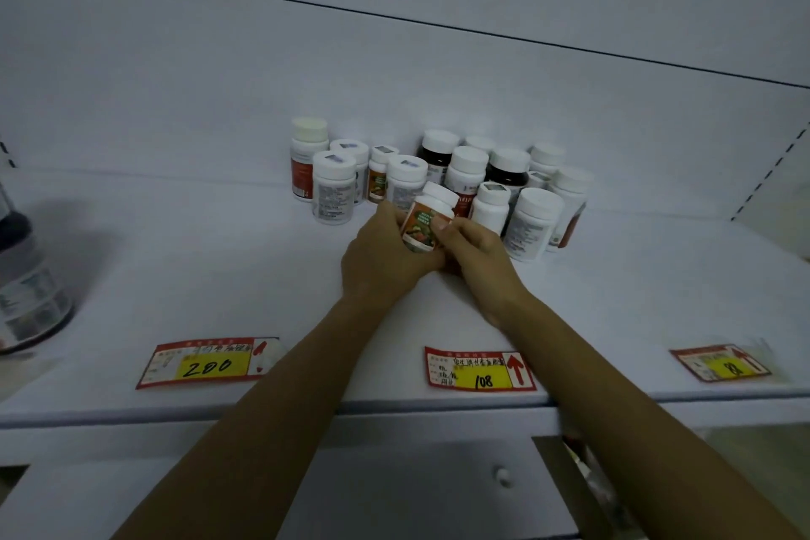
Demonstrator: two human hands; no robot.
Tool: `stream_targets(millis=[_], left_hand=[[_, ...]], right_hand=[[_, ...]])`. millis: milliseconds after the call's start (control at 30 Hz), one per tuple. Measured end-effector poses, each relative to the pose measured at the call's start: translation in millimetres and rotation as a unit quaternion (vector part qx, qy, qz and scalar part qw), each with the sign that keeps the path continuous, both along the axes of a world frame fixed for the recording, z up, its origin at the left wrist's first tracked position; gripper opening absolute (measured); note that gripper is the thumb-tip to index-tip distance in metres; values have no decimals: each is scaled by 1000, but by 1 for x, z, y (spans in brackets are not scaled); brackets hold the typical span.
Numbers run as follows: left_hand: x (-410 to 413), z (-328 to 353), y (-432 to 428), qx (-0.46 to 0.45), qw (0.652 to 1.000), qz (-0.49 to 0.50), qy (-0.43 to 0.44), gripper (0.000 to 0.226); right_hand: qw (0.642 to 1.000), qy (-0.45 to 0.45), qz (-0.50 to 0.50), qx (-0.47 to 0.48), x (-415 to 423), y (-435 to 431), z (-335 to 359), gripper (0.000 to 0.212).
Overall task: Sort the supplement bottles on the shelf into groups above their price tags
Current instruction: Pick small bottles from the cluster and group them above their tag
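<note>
A small white-capped bottle with an orange picture label (427,218) is tilted between both hands at the middle of the white shelf (197,267). My left hand (380,256) grips it from the left and below. My right hand (471,250) pinches it from the right, thumb on the label. Behind them stands a cluster of several supplement bottles (495,184), white ones and dark brown ones. Along the shelf's front edge lie three price tags: "200" (206,363) at left, "108" (478,369) in the middle, a blurred one (721,362) at right.
A large dark jar with a label (26,276) stands at the far left of the shelf. Below the shelf's front lip is a white drawer front with a knob (502,474), and an opened drawer (578,478) at lower right. Another shelf board runs overhead.
</note>
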State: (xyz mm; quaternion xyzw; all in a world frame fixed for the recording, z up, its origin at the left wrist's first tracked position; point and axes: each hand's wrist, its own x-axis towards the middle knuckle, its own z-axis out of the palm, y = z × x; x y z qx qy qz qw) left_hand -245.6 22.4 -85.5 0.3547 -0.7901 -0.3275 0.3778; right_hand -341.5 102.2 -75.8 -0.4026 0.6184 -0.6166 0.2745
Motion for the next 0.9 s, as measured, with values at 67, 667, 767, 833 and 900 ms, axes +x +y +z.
stream_targets(millis=[67, 667, 767, 833, 900], left_hand=[[0, 0, 0, 5, 1000, 1, -6, 54], [-88, 46, 122, -3, 996, -90, 28, 46], [-128, 38, 164, 42, 991, -122, 40, 44], [-147, 28, 183, 58, 990, -120, 39, 39], [-161, 17, 193, 56, 992, -106, 29, 40]], right_hand=[[1000, -3, -2, 2, 1, -1, 1, 21], [995, 88, 39, 9, -117, 126, 48, 27], [990, 128, 54, 28, -165, 169, 45, 23], [982, 167, 65, 50, -192, 188, 37, 31], [974, 198, 84, 68, -209, 199, 30, 37]])
